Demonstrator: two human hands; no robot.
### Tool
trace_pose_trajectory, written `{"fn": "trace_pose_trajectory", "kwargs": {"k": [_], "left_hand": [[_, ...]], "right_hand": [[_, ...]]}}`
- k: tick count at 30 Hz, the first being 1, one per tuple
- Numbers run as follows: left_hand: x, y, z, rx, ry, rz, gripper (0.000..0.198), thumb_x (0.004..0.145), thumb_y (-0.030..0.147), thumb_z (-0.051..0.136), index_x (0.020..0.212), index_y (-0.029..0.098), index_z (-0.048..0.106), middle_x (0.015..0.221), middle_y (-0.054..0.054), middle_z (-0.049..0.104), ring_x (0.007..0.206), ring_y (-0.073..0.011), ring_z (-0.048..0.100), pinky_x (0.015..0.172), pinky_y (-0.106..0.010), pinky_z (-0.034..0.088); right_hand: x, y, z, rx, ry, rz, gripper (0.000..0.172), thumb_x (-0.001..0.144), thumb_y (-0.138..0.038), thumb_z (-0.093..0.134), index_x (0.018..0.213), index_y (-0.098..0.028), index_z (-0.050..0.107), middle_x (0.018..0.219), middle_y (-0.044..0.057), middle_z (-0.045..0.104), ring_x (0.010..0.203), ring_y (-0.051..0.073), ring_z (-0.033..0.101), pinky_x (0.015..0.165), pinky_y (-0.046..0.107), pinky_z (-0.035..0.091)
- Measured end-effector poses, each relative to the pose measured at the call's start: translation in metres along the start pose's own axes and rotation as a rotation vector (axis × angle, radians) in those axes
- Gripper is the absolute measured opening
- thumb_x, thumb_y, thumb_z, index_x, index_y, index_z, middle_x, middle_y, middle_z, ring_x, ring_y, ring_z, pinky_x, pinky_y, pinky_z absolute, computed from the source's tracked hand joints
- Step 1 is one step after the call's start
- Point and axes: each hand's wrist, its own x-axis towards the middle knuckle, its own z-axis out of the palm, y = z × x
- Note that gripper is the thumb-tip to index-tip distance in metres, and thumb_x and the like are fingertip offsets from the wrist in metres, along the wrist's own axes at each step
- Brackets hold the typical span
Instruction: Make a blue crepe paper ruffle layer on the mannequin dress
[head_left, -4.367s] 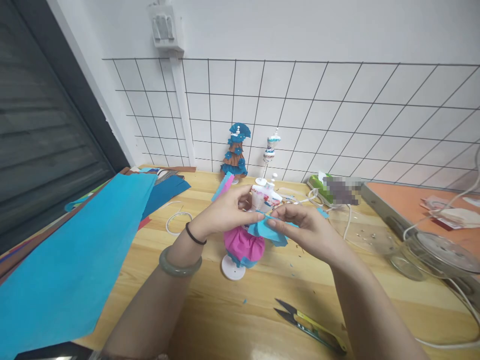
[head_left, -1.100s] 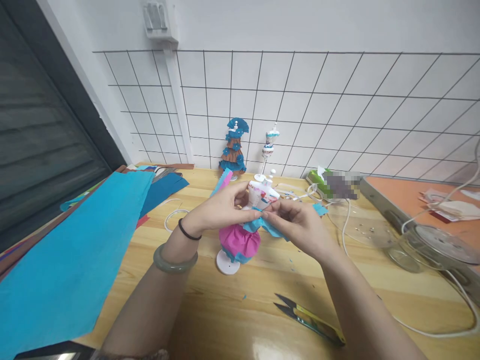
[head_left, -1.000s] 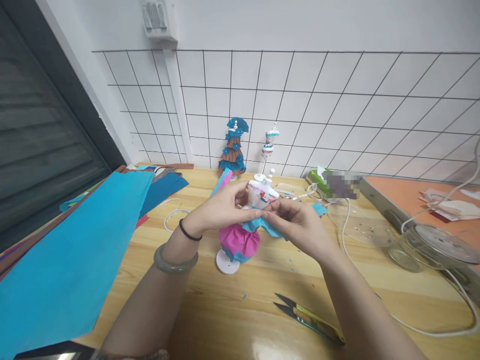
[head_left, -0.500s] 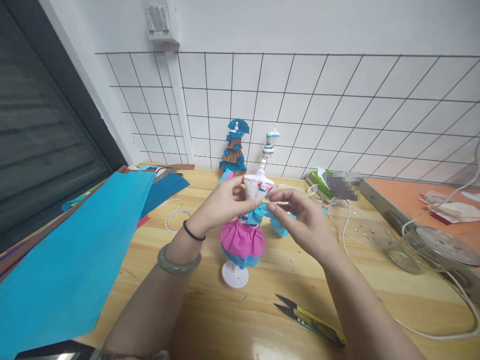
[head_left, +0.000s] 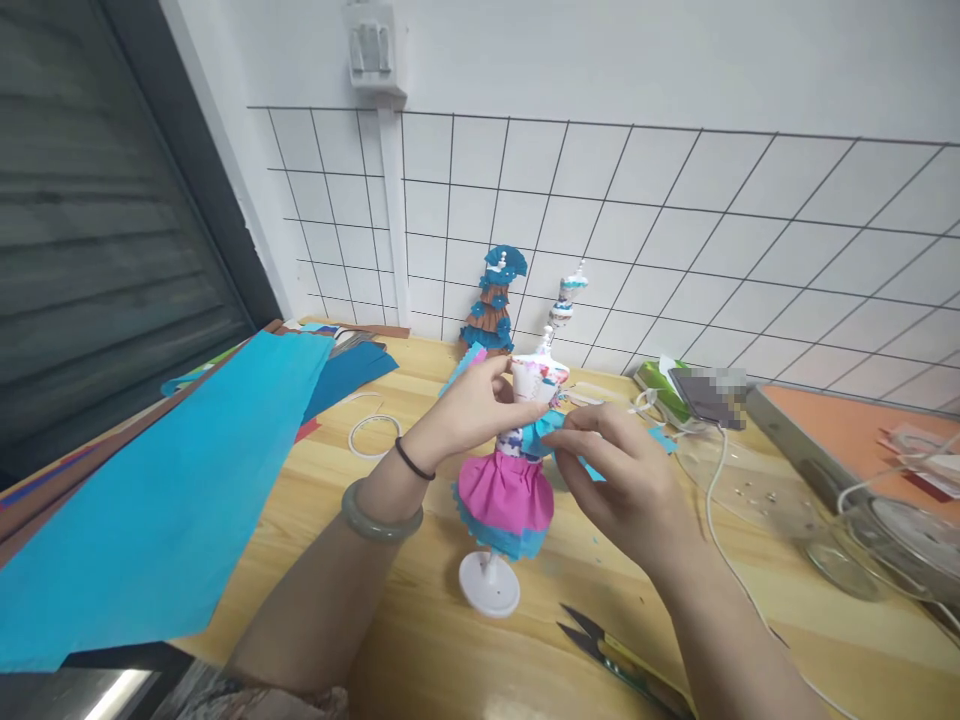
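Observation:
A small mannequin [head_left: 537, 378] on a white round stand [head_left: 490, 583] wears a pink crepe skirt [head_left: 507, 491] with a blue frill beneath. My left hand [head_left: 478, 405] is closed round the mannequin's torso from the left. My right hand [head_left: 616, 477] pinches a piece of blue crepe paper [head_left: 538, 435] against the mannequin's waist. The mannequin stands upright on the wooden table [head_left: 420, 640].
Large blue paper sheets [head_left: 172, 500] cover the table's left side. Thread snips [head_left: 622, 665] lie at the front. Two dressed mannequins [head_left: 491, 305] stand by the grid wall. A tape ring [head_left: 373, 435], a white cable [head_left: 724, 560], a glass lid [head_left: 892, 530] and a green box [head_left: 660, 385] lie about.
The view has shifted, so everything sits further right. My hands lifted the blue paper from the skirt top up to the waist, and the mannequin now stands more upright.

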Motion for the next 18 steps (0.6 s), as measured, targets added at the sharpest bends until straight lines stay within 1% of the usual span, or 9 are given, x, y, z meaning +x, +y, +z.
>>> {"fn": "trace_pose_trajectory", "kwargs": {"k": [3,7,10,13,15,18], "left_hand": [[-0.0008,0.0027,-0.0013,-0.057,-0.004,0.006,0.037,0.072,0.021,0.070,0.104,0.012,0.055,0.083,-0.004,0.063,0.075,-0.0134,0.061,0.064,-0.025,0.047],[-0.0021,0.0047,-0.0022,-0.072,0.029,0.014,0.030,0.070,0.023,0.072,0.093,0.013,0.056,0.073,0.001,0.058,0.066,-0.0102,0.057,0.059,-0.022,0.044],[-0.0026,0.0058,-0.0016,-0.080,0.044,0.007,0.026,0.069,0.023,0.073,0.085,0.014,0.055,0.069,0.003,0.056,0.061,-0.0083,0.054,0.055,-0.020,0.042],[-0.0027,0.0057,-0.0016,-0.093,0.044,0.018,0.026,0.069,0.024,0.073,0.083,0.014,0.054,0.069,0.003,0.056,0.060,-0.0078,0.054,0.055,-0.020,0.041],[-0.0026,0.0051,-0.0021,-0.094,0.051,0.026,0.027,0.070,0.025,0.073,0.085,0.014,0.054,0.070,0.003,0.056,0.061,-0.0082,0.054,0.055,-0.020,0.041],[-0.0026,0.0051,-0.0027,-0.102,0.053,0.032,0.029,0.071,0.025,0.072,0.092,0.013,0.056,0.073,0.001,0.057,0.064,-0.0095,0.056,0.058,-0.022,0.044]], "right_hand": [[-0.0023,-0.0010,0.0002,-0.056,0.021,-0.056,0.020,0.084,-0.005,0.052,0.094,-0.020,0.062,0.084,0.007,0.059,0.074,0.017,0.055,0.063,0.031,0.046],[-0.0048,-0.0033,0.0010,-0.134,0.073,-0.122,0.022,0.083,-0.004,0.055,0.098,-0.018,0.062,0.085,0.009,0.060,0.074,0.019,0.057,0.062,0.032,0.046],[-0.0067,-0.0039,0.0027,-0.160,0.087,-0.140,0.022,0.083,-0.007,0.056,0.100,-0.020,0.062,0.087,0.009,0.062,0.074,0.019,0.058,0.063,0.032,0.046],[-0.0077,-0.0042,0.0037,-0.174,0.099,-0.145,0.022,0.083,-0.008,0.057,0.101,-0.020,0.062,0.092,0.011,0.063,0.077,0.021,0.059,0.065,0.035,0.047],[-0.0077,-0.0047,0.0040,-0.176,0.120,-0.141,0.028,0.082,-0.005,0.058,0.106,-0.020,0.060,0.095,0.012,0.063,0.082,0.022,0.060,0.067,0.036,0.047],[-0.0068,-0.0060,0.0043,-0.198,0.171,-0.111,0.041,0.080,-0.001,0.059,0.115,-0.021,0.056,0.093,0.011,0.064,0.083,0.022,0.061,0.068,0.036,0.048]]}}
